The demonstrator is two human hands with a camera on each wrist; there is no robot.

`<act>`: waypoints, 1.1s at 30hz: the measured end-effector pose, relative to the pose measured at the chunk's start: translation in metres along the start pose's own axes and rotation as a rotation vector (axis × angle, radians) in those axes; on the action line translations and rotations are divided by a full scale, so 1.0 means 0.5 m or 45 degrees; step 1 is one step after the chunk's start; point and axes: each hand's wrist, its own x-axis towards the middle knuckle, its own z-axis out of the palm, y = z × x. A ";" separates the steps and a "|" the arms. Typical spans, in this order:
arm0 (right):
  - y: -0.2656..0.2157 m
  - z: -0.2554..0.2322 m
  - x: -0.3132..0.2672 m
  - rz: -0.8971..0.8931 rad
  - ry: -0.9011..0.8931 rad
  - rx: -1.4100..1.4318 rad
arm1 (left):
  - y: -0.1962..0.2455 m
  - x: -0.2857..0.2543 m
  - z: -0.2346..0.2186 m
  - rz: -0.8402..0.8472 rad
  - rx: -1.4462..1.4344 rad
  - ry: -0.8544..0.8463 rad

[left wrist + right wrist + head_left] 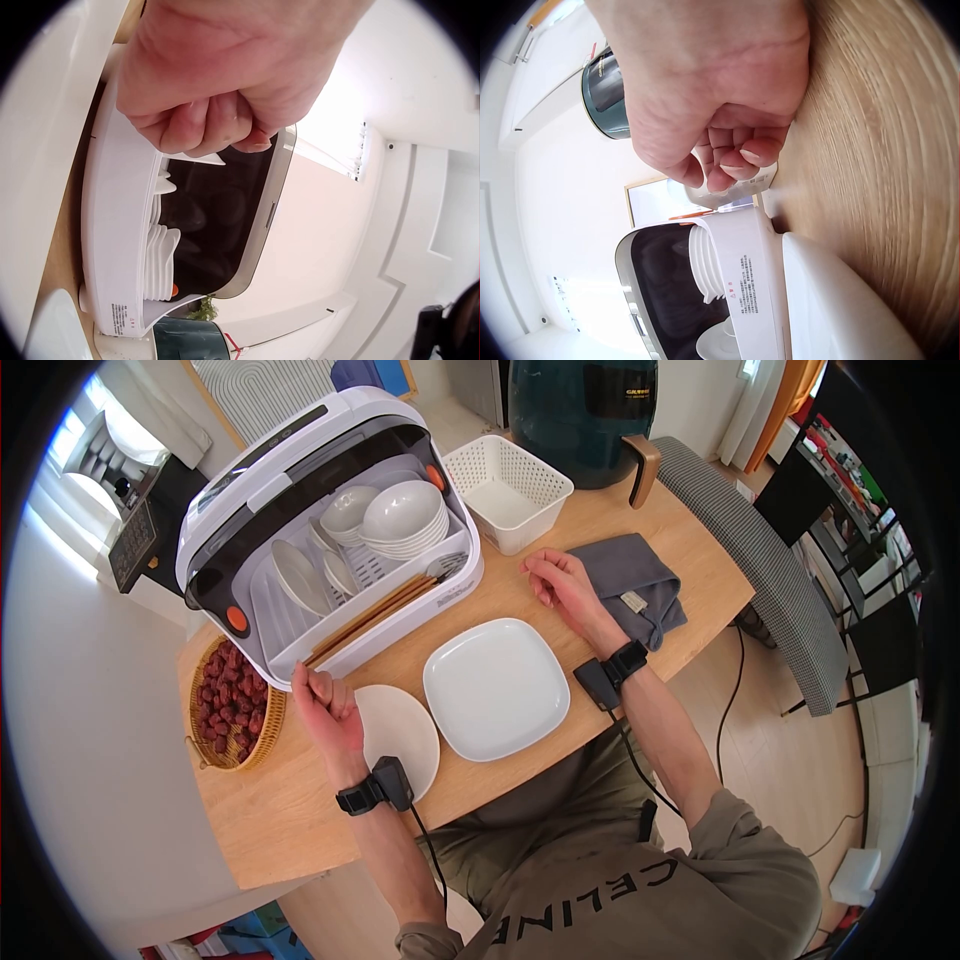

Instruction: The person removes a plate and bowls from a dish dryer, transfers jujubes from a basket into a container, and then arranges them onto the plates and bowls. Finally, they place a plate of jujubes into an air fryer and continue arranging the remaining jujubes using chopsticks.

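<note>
Loosely curled and empty, my left hand (331, 712) is over the left edge of a round white plate (402, 745), near the front corner of a white dish box (455, 592). My right hand (568, 592), also loosely curled around nothing, lies at the table beside a folded grey cloth (632, 582). Between the hands sits a square white plate (497, 690). Inside the open-lidded box are stacked white bowls (405, 515), upright dishes (298, 578) and wooden chopsticks (372, 616). The left wrist view shows my left hand (225, 75) before the box; the right wrist view shows my right hand (720, 97).
A wicker basket (272, 732) of dark red fruit (232, 700) stands left of the box. Behind the right hand are a white perforated basket (512, 520) and a dark green appliance (580, 420) with a brown handle. A grey checked bench (770, 575) adjoins the table's right side.
</note>
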 end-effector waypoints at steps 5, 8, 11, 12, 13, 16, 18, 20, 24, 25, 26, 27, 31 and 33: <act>-0.001 -0.001 0.004 -0.012 -0.021 -0.013 | 0.001 0.000 0.002 0.000 0.002 0.024; -0.002 0.000 0.001 0.006 -0.019 0.046 | 0.004 -0.004 0.013 -0.013 0.008 0.053; -0.001 -0.001 0.001 0.022 0.016 0.035 | 0.003 -0.004 0.012 -0.006 0.016 0.075; 0.001 -0.002 0.003 0.016 0.012 0.032 | 0.002 -0.003 0.011 -0.010 0.024 0.067; 0.000 -0.001 0.003 0.010 0.008 0.029 | 0.003 -0.003 0.009 -0.012 0.033 0.059; -0.002 0.000 0.001 -0.003 -0.004 0.037 | 0.002 -0.005 0.014 -0.006 0.030 0.088; -0.002 -0.001 0.002 -0.005 -0.007 0.033 | 0.003 -0.005 0.017 -0.004 0.028 0.090; -0.002 0.000 0.001 -0.005 -0.008 0.028 | 0.004 -0.006 0.018 -0.005 0.027 0.093; 0.001 -0.002 0.002 0.015 0.014 0.027 | 0.004 -0.006 0.017 -0.011 0.055 0.079; 0.001 -0.002 0.003 0.021 0.008 0.030 | 0.004 -0.006 0.016 -0.018 0.050 0.062; 0.002 -0.002 0.003 0.019 0.007 0.030 | 0.004 -0.006 0.016 -0.017 0.050 0.061; 0.003 -0.002 0.003 0.013 0.001 0.018 | 0.004 -0.007 0.015 -0.014 0.052 0.061; -0.003 0.001 0.000 0.023 0.006 -0.002 | 0.003 -0.007 0.017 -0.017 0.054 0.073; -0.003 0.001 -0.001 0.017 0.004 0.012 | 0.003 -0.006 0.014 -0.018 0.053 0.060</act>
